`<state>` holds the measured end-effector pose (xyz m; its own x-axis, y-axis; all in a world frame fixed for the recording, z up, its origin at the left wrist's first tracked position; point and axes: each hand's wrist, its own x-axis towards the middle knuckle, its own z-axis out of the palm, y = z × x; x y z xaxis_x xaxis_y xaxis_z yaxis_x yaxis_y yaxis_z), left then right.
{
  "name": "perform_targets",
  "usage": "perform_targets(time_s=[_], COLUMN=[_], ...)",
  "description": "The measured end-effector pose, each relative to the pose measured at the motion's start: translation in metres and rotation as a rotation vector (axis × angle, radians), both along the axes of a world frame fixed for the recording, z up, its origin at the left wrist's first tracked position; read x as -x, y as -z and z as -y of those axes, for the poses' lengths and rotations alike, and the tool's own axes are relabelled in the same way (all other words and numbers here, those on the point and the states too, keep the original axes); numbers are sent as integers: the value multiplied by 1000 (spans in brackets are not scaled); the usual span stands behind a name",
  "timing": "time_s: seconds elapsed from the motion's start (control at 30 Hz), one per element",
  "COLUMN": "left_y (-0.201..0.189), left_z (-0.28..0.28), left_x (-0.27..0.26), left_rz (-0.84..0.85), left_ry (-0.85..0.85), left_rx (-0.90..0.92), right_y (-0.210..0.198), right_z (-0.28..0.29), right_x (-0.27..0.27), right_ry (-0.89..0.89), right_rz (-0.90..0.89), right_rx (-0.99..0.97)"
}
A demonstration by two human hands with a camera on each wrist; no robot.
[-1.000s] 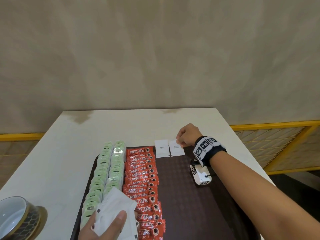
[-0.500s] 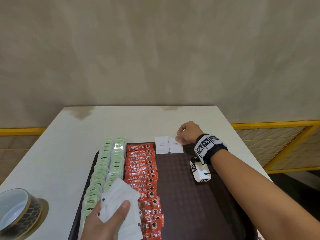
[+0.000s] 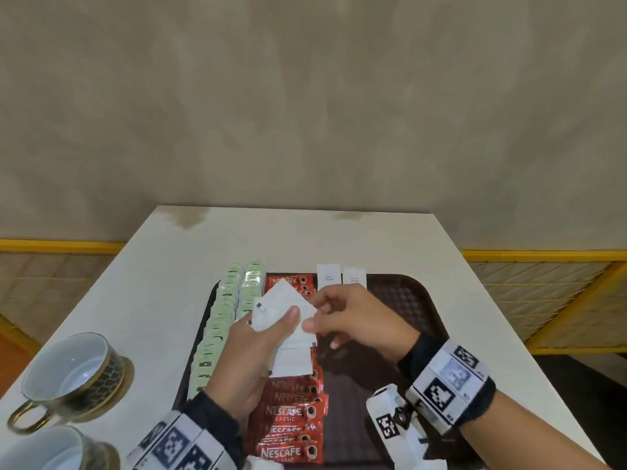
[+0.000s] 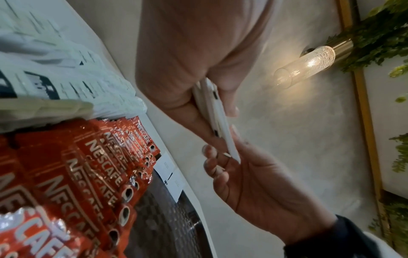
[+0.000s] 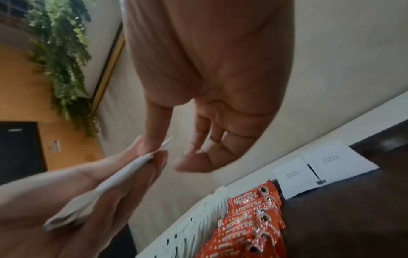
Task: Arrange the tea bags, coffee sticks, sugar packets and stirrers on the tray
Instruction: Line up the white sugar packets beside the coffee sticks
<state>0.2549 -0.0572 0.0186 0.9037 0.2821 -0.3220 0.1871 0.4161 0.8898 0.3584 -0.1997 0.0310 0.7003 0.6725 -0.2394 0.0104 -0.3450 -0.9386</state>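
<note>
A dark brown tray (image 3: 403,300) holds two columns of green tea bags (image 3: 224,320), a column of red coffee sticks (image 3: 291,415) and two white sugar packets (image 3: 341,278) side by side at its far edge. Above the coffee sticks my left hand (image 3: 271,330) grips a fanned stack of white sugar packets (image 3: 280,308). My right hand (image 3: 322,320) meets it from the right and pinches the edge of one packet in the stack. The right wrist view shows the stack (image 5: 99,188) edge-on, the two laid packets (image 5: 320,167) and the coffee sticks (image 5: 253,209). No stirrers are visible.
Two dark, gold-trimmed cups (image 3: 71,371) (image 3: 44,449) stand on the white table (image 3: 169,266) left of the tray. The tray's right half (image 5: 342,218) is bare. A yellow-framed railing (image 3: 543,290) runs behind the table.
My right hand drew back from the two packets at the tray's far edge to the stack. My left hand raised the stack toward the tray's middle.
</note>
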Motion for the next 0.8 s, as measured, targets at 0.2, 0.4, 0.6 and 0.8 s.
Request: perform_targets(time_s=[0.2,0.4,0.6,0.8], left_y=[3,10,9,12], left_z=[-9,-14,-9,-14], left_x=[-5,-7,-5,-4], left_rz=[-47,-43,-12,-43], left_ry=[148,195,203,149], left_rx=[183,46,10,40], right_y=[3,-1,0,4], right_z=[1,5,13,28], right_x=[-1,5,7,5], right_ry=[129,152,171,207], right_rz=[-17,9,44,70], right_rx=[-87,-106,-137,-86])
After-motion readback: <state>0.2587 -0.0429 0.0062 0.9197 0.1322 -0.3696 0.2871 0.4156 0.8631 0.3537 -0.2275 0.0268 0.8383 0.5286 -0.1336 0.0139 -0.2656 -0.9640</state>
